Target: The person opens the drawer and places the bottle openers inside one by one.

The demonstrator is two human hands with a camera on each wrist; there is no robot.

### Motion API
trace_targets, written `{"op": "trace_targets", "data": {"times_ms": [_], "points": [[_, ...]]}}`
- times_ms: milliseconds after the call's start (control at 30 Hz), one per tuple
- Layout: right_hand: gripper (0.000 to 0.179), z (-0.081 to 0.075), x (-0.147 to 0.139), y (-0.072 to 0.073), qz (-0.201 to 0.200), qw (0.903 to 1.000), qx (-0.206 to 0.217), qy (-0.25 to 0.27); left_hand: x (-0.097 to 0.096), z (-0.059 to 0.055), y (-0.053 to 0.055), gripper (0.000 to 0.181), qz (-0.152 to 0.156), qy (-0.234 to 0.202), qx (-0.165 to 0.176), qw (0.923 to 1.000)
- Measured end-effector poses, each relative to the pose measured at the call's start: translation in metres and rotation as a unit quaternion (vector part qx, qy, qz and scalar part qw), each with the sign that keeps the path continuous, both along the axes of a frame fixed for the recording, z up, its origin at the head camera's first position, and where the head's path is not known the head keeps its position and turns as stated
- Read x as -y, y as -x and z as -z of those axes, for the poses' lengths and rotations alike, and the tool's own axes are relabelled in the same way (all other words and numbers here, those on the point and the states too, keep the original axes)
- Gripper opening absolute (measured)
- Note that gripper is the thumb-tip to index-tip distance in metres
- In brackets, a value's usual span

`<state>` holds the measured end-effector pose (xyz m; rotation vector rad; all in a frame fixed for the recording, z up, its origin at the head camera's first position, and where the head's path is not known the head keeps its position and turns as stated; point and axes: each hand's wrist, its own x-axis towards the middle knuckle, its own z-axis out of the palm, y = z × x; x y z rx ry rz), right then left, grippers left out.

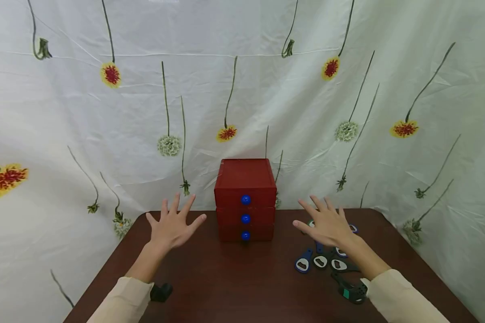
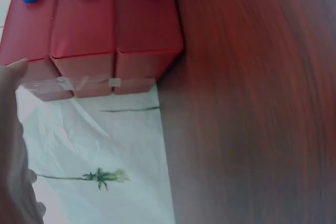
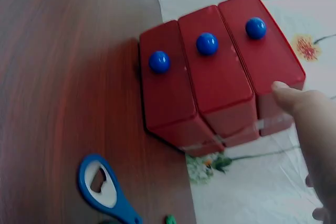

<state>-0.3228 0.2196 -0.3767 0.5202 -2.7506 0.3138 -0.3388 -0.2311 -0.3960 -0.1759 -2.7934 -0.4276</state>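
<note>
My left hand [image 1: 171, 229] is raised over the left side of the table, fingers spread, holding nothing. On the other side my right hand [image 1: 328, 228] is held up the same way, palm down and empty. Between them, farther back, stands a red three-drawer box [image 1: 246, 172] with a round blue knob on each closed drawer. Beneath and around the right hand lie several bottle openers, one with a blue handle [image 1: 303, 260] and others black. In the right wrist view, the thumb [image 3: 302, 100] overlaps the box's edge, and a blue bottle opener [image 3: 122, 205] lies below.
The dark brown wooden table [image 1: 210, 287] ends at a white curtain [image 1: 137, 112] printed with flowers, hanging right behind the box. A black wrist device [image 1: 160, 292] shows by the left sleeve, another [image 1: 352, 291] by the right.
</note>
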Motion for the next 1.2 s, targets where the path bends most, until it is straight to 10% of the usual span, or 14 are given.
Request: {"op": "trace_targets", "data": {"times_ms": [200,500,733,967,1200], "points": [[0.063,0.006,0.024,0.011,-0.049,0.9901,-0.115,0.063,-0.015,-0.027,0.024,0.081,0.043,-0.200,0.005,0.9789],[0.039,0.014,0.081,0.024,-0.096,0.9525,-0.252,0.142,-0.053,-0.064,0.064,0.072,0.078,-0.498,0.134,0.8532],[0.041,0.028,0.130,0.028,-0.050,0.9549,-0.241,0.165,-0.067,-0.062,0.079,0.055,0.064,-0.581,0.177,0.7922],[0.047,0.037,0.160,0.042,-0.025,0.9586,-0.204,0.198,-0.075,-0.056,0.083,0.051,0.056,-0.603,0.165,0.7781],[0.042,0.041,0.181,0.058,0.023,0.9392,-0.241,0.244,-0.072,-0.049,0.085,0.052,0.059,-0.612,0.170,0.7698]]}}
